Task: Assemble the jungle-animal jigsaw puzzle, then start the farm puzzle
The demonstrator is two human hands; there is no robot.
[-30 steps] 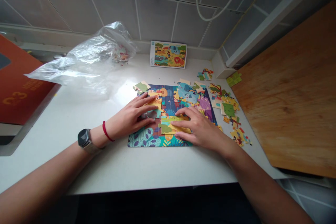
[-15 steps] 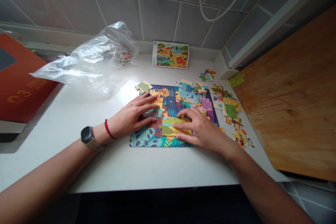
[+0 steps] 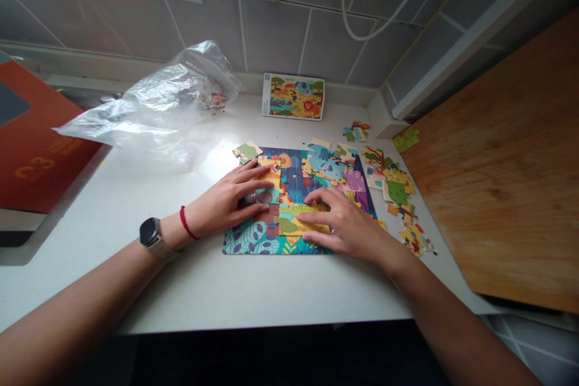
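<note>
The board (image 3: 246,238) lies flat on the white counter (image 3: 244,289), its near edge roughly parallel to the counter's front edge, with a broad strip of counter between the two. Its near left corner is rounded, just below the left hand (image 3: 224,199).

That hand is palm down, its fingers spread and grasping nothing visible. They lie over the hippo pieces (image 3: 265,195) at the board's left edge. A green piece (image 3: 247,151) overhangs the far left corner, just beyond the fingertips. The right hand (image 3: 346,220) is loosely curved, with thumb and fingers apart over the crocodile pieces (image 3: 292,225) near the board's near edge; whether it presses on them, I cannot tell. A narrow gap of board separates the two hands.

The elephant pieces (image 3: 323,160) sit joined at the far right part of the board, their upper side reaching past its far edge.

Right of the board, loose pieces (image 3: 397,192) run in an overlapping line between its right edge and the wooden panel (image 3: 502,181), making this the tightest side. A small cluster (image 3: 356,131) lies beyond the far right corner, and a lime piece (image 3: 407,139) is right beside the panel.

Behind the board, a strip of counter reaches to the card (image 3: 294,96), which leans upright near the wall (image 3: 271,30). To the left, the counter widens towards the plastic bag (image 3: 149,96) and the orange box (image 3: 43,151), both well apart from the board.
</note>
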